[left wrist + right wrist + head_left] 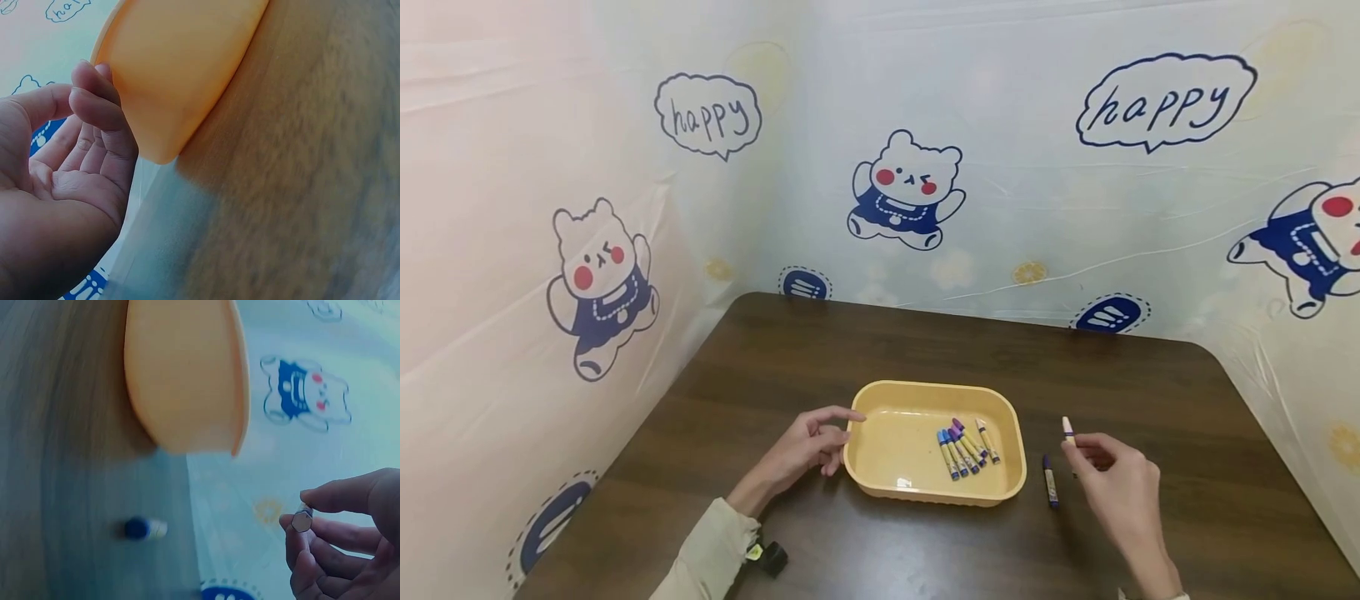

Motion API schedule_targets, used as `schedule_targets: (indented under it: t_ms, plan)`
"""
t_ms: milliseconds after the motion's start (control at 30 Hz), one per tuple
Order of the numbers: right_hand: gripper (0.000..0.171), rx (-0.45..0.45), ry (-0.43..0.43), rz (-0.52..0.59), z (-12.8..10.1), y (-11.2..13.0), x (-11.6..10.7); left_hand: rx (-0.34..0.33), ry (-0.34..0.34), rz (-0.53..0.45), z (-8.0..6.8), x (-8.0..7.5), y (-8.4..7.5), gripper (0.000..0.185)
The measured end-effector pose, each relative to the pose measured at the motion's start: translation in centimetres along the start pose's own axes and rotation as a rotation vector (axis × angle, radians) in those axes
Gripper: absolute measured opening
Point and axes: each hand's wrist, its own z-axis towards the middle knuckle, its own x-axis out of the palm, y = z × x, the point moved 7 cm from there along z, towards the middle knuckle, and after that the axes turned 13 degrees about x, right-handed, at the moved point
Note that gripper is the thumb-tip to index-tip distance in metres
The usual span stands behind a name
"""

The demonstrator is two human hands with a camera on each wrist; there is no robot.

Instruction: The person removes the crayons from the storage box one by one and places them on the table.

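The right hand (1116, 483) pinches 1 crayon with a pale pink tip (1067, 430) between thumb and fingertips; the crayon stands nearly upright, tip pointing up and a little away from the person. The yellow tray (925, 492) lies to the left of this hand, near but apart from it, with its long side running left to right across the brown table (1187, 400). So the held crayon is just beside the tray's right rim, and the right hand is the nearer one to that side.

The left hand (805, 446) rests at the tray's left end. Its fingers are loosely curled and, in the left wrist view, the fingertips (94, 94) touch the tray's outer wall; it does not seem to grip anything.

Inside the tray, on its right half, lies a group of about 6 crayons (966, 446), close together and roughly parallel, pointing away from the person and slanted. 1 more crayon with a dark blue tip (1050, 481) lies on the table between the tray and the right hand, its long axis pointing almost straight away from the person.
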Motion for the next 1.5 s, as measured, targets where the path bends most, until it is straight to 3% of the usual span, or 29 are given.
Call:
schedule_targets:
  t_ms: [300, 500, 800, 1100, 1500]
  plan:
    - [0.024, 0.191, 0.255, -0.063, 0.6, -4.9, 1.8, -0.001, 0.013, -0.006, 0.2, 0.1, 0.4, 0.038]
    - [0.02, 0.204, 0.375, -0.11, 0.6, -6.3, 3.7, 0.013, 0.02, 0.0, 0.1, 0.1, 0.4, 0.039]
    - [0.018, 0.199, 0.38, -0.082, 0.5, -6.3, 4.7, 0.009, 0.007, 0.014, -0.2, -0.1, 0.4, 0.039]
    - [0.016, 0.151, 0.32, -0.072, 0.9, -5.6, 5.1, 0.029, 0.008, 0.033, 0.0, -0.3, -0.1, 0.038]
    - [0.02, 0.172, 0.323, -0.062, 0.5, -6.1, 4.9, 0.014, 0.015, 0.025, 0.4, -0.2, 0.4, 0.038]
